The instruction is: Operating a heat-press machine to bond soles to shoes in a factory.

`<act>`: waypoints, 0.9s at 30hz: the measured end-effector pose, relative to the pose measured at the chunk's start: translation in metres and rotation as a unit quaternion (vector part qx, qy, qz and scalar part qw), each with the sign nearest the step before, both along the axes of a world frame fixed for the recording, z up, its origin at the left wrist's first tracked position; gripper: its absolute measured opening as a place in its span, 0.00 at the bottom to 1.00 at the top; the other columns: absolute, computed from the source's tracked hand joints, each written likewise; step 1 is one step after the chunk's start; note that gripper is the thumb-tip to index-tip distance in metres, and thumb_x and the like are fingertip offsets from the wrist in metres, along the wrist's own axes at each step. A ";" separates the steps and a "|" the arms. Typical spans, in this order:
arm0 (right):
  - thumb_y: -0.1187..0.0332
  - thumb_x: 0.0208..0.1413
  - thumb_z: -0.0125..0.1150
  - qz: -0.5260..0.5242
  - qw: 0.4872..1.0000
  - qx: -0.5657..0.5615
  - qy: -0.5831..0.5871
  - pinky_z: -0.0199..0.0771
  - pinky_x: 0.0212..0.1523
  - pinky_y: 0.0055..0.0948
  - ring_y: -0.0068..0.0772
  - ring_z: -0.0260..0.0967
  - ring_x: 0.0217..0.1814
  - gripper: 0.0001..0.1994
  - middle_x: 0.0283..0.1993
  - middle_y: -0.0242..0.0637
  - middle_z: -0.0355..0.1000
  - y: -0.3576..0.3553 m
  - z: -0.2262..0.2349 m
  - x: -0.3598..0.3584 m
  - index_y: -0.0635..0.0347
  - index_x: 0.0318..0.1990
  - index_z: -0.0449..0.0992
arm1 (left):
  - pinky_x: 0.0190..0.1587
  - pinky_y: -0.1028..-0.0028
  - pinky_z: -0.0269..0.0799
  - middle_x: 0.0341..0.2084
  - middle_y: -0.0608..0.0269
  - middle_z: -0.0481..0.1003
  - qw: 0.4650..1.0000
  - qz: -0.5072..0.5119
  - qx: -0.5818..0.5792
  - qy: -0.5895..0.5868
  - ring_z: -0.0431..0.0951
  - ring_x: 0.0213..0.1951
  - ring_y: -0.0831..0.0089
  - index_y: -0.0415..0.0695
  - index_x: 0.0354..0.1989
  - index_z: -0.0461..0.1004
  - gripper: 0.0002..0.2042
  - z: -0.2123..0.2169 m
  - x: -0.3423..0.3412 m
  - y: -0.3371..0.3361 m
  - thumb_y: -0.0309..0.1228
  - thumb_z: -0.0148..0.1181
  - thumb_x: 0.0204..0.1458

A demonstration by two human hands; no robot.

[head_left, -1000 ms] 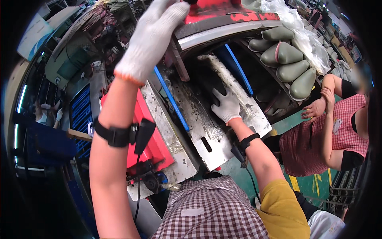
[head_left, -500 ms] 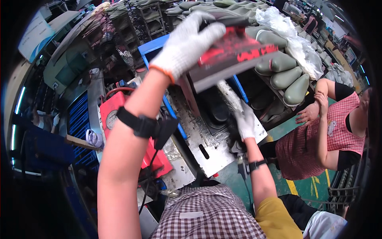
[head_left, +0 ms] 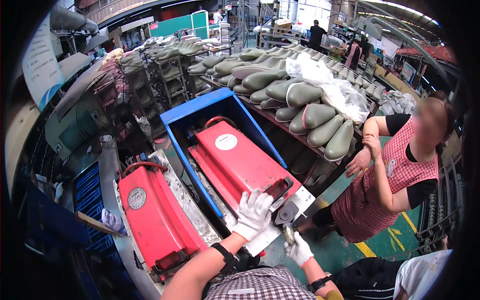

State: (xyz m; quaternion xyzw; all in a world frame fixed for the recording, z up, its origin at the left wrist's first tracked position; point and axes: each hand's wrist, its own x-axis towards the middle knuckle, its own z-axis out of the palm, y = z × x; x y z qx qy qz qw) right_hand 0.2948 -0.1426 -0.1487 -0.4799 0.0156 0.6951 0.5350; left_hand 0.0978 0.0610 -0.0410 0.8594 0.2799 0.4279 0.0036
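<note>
Red cover (head_left: 247,162), lowered since the earlier frame onto its white metal bed (head_left: 267,240), so the dark hollow is hidden; my left hand (head_left: 254,215), open, fingers spread, at the cover's near end; my right hand (head_left: 299,248), closed round a brass-coloured handle (head_left: 289,234) by the bed's near edge.
</note>
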 end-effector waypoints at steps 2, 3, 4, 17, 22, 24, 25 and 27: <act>0.35 0.73 0.45 0.006 0.998 0.030 0.050 0.62 0.33 0.35 0.33 0.61 0.27 0.23 0.28 0.33 0.72 -0.001 0.007 0.000 0.40 0.49 0.75 | 0.56 0.42 0.68 0.51 0.57 0.74 1.000 0.007 0.024 0.018 0.74 0.57 0.48 0.48 0.55 0.72 0.29 -0.026 0.000 -0.002 0.30 0.69 0.38; 0.36 0.72 0.49 -0.007 0.999 -0.001 0.042 0.59 0.29 0.35 0.30 0.57 0.22 0.22 0.20 0.25 0.63 -0.002 0.010 0.002 0.41 0.42 0.75 | 0.57 0.42 0.68 0.52 0.58 0.74 0.999 0.007 0.019 0.029 0.74 0.58 0.48 0.49 0.56 0.72 0.29 -0.037 0.000 -0.002 0.30 0.68 0.40; 0.36 0.71 0.51 -0.045 0.998 -0.028 0.042 0.57 0.28 0.35 0.30 0.55 0.21 0.21 0.19 0.24 0.61 0.000 0.013 0.006 0.40 0.41 0.75 | 0.57 0.42 0.68 0.53 0.58 0.74 0.999 0.007 0.028 0.024 0.74 0.59 0.49 0.49 0.57 0.71 0.30 -0.046 0.000 -0.002 0.30 0.68 0.40; 0.46 0.72 0.57 -0.353 0.931 0.094 0.005 0.71 0.36 0.35 0.34 0.68 0.33 0.16 0.30 0.25 0.68 0.077 -0.006 0.055 0.42 0.34 0.72 | 0.62 0.42 0.66 0.60 0.53 0.73 0.997 -0.027 -0.047 0.050 0.72 0.62 0.46 0.46 0.62 0.72 0.32 -0.025 -0.019 -0.017 0.31 0.69 0.43; 0.54 0.70 0.56 -0.151 0.988 -0.032 -0.020 0.69 0.30 0.39 0.35 0.69 0.28 0.14 0.27 0.30 0.68 0.041 -0.026 -0.005 0.46 0.31 0.68 | 0.70 0.54 0.67 0.58 0.46 0.77 0.955 -0.030 -0.287 0.069 0.72 0.66 0.44 0.41 0.60 0.76 0.28 0.000 -0.105 -0.059 0.31 0.68 0.46; 0.58 0.70 0.60 0.064 0.993 -0.013 -0.103 0.75 0.29 0.41 0.38 0.75 0.28 0.11 0.31 0.35 0.75 0.034 -0.024 -0.033 0.55 0.38 0.74 | 0.65 0.50 0.70 0.53 0.46 0.79 0.970 0.037 -0.238 0.010 0.76 0.60 0.42 0.39 0.55 0.78 0.24 0.005 -0.159 -0.087 0.32 0.68 0.48; 0.57 0.71 0.60 0.170 0.971 0.014 -0.168 0.75 0.26 0.36 0.34 0.74 0.26 0.13 0.32 0.37 0.76 0.036 -0.022 -0.046 0.58 0.40 0.75 | 0.63 0.51 0.74 0.51 0.44 0.80 0.959 0.078 -0.273 -0.010 0.78 0.58 0.42 0.39 0.54 0.78 0.22 0.008 -0.184 -0.099 0.30 0.68 0.49; 0.54 0.71 0.60 0.334 0.904 0.023 -0.265 0.80 0.34 0.30 0.28 0.79 0.32 0.15 0.38 0.37 0.80 0.042 -0.011 -0.059 0.58 0.47 0.76 | 0.56 0.52 0.76 0.40 0.42 0.83 0.895 0.122 -0.356 -0.239 0.84 0.48 0.48 0.39 0.42 0.83 0.12 0.004 -0.209 -0.141 0.33 0.67 0.52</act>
